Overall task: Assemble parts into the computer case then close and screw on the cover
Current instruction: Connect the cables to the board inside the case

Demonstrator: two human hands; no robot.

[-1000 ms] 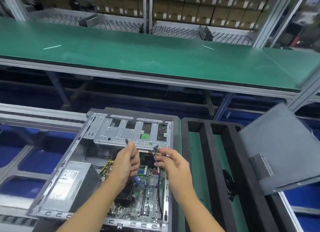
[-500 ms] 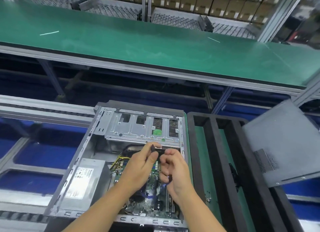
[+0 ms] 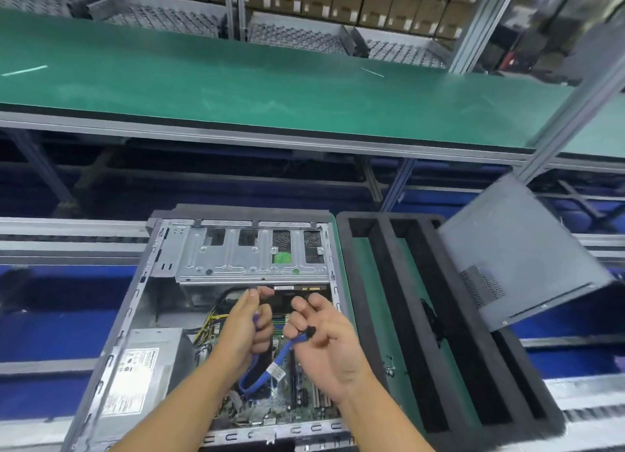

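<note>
The open computer case (image 3: 142, 303) lies on its side in front of me, with a silver drive cage (image 3: 243, 252) at its far end, a grey power supply (image 3: 142, 370) at the near left and the motherboard (image 3: 297, 390) at the right. Both hands hover above the motherboard. My left hand (image 3: 243, 330) grips one end of a blue flat cable (image 3: 263, 374). My right hand (image 3: 324, 340) pinches the cable's other end at its black connector. The cable hangs in a loop between them. The grey cover panel (image 3: 521, 259) leans tilted at the right.
A black foam tray (image 3: 385, 303) with long slots over a green mat sits right of the case; a small black part lies in it. A green conveyor belt (image 3: 270, 89) runs across behind. Shelves of cardboard boxes stand at the back. Metal rails flank the case.
Both hands have drawn back from the drive cage toward me. The blue cable has been pulled out into a visible loop, one end in each hand.
</note>
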